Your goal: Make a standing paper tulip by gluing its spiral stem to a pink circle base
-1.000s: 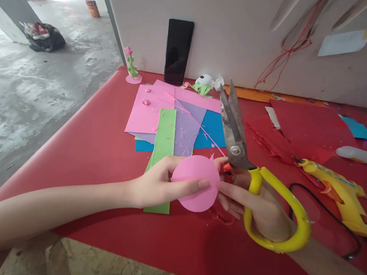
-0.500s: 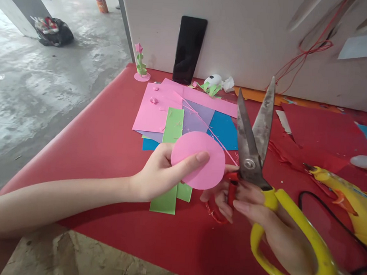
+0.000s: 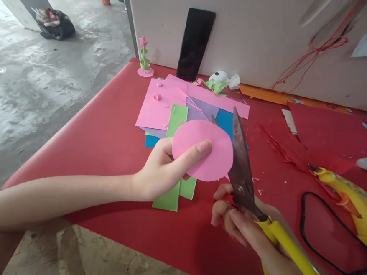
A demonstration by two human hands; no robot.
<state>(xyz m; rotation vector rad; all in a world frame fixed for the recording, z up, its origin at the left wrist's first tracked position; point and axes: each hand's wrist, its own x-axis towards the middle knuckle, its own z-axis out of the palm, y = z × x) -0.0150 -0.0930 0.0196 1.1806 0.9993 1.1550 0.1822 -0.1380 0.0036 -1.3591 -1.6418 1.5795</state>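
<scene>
Between the thumb and fingers of my left hand (image 3: 165, 165) is a round piece of pink paper (image 3: 213, 156), with the thumb flat on its face. My right hand (image 3: 246, 225) grips a pair of scissors (image 3: 242, 171) with yellow handles. One blade lies along the disc's right edge; the other is behind the paper, only its tip showing above. Something red, partly hidden, shows at the fingers of my right hand. Below the disc lie green paper strips (image 3: 166, 199) on the red table (image 3: 108, 140).
Pink sheets (image 3: 155, 114), purple and blue paper lie behind my hands. A black phone (image 3: 196, 44) leans on the wall beside a paper flower (image 3: 144, 57). At right are a yellow glue gun (image 3: 351, 199) and its black cord (image 3: 303, 221).
The scissors have turned and moved left, so their blades now straddle the disc's right edge. My left hand still holds the disc, and the view has shifted slightly.
</scene>
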